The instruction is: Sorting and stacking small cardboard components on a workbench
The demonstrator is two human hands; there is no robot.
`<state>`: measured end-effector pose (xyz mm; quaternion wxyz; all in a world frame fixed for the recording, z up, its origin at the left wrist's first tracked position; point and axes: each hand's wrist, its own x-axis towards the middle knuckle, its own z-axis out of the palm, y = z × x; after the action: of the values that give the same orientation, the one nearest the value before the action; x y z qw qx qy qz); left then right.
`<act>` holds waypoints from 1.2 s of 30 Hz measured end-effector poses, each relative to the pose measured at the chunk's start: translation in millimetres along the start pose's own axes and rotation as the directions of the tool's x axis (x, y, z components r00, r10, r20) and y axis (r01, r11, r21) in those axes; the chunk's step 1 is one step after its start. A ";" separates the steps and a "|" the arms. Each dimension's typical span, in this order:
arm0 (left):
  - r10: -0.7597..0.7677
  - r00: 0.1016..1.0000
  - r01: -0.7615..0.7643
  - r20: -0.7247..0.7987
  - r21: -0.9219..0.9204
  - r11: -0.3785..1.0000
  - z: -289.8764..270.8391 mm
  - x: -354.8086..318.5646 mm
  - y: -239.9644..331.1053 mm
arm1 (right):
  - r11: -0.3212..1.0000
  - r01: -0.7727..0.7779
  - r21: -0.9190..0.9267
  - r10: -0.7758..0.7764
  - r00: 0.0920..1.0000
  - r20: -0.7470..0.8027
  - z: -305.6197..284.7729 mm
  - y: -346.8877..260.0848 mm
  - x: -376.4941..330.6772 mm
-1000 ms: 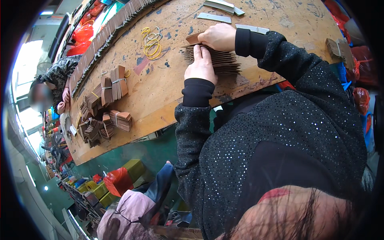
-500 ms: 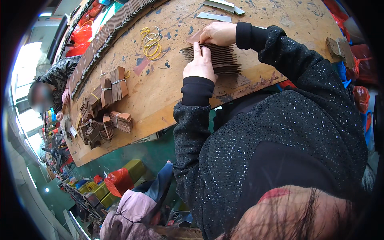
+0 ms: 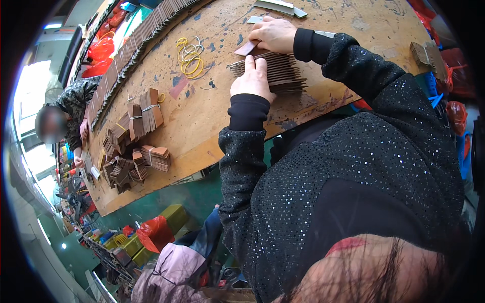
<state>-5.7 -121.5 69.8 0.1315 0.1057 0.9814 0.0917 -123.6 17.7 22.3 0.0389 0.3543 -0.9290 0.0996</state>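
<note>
A row of thin brown flat pieces [image 3: 283, 72], probably leather or card, lies on the wooden table in front of me, their edges showing. My left hand [image 3: 251, 81] is against its left end, two fingers stretched forward over the pieces and the thumb low at the near side. Beyond it my right hand [image 3: 274, 35] is bent over the far side of the row. Its fingertips are closed on one reddish-brown piece [image 3: 246, 49], which lies with its broad face up. Part of that piece is hidden under my right fingers.
Tied brown bundles [image 3: 141, 121] lie at the left, with yellow and white bands [image 3: 190, 56] farther up. A long row of brown pieces [image 3: 136, 48] lines the far edge. Pale strips [image 3: 280, 7] lie beyond my right hand. Another person's hand [image 3: 79, 160] is at the table's left end.
My right hand has drawn slightly up and away from my left fingertips, and the reddish-brown piece shows more of its face. My left hand has stayed nearly in place.
</note>
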 end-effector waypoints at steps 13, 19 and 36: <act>-0.009 1.000 0.009 -0.002 0.004 1.000 2.1 -3.3 -0.1 | 0.893 0.112 0.436 -0.183 0.975 0.124 -18.5 3.0 -0.3; -0.015 1.000 0.015 -0.017 0.003 1.000 2.1 -6.3 -0.8 | 0.900 0.160 0.405 -0.243 0.956 0.163 -9.7 -7.0 -0.4; -0.018 0.999 0.016 -0.036 -0.049 0.999 -3.0 -5.9 -2.9 | 0.948 0.081 0.308 -0.158 0.959 0.234 -19.1 -18.7 -4.4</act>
<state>-1.5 -126.2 73.5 0.1169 0.0923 0.9820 0.1164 -107.8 11.1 43.2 -0.1285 0.4221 -0.8775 0.1881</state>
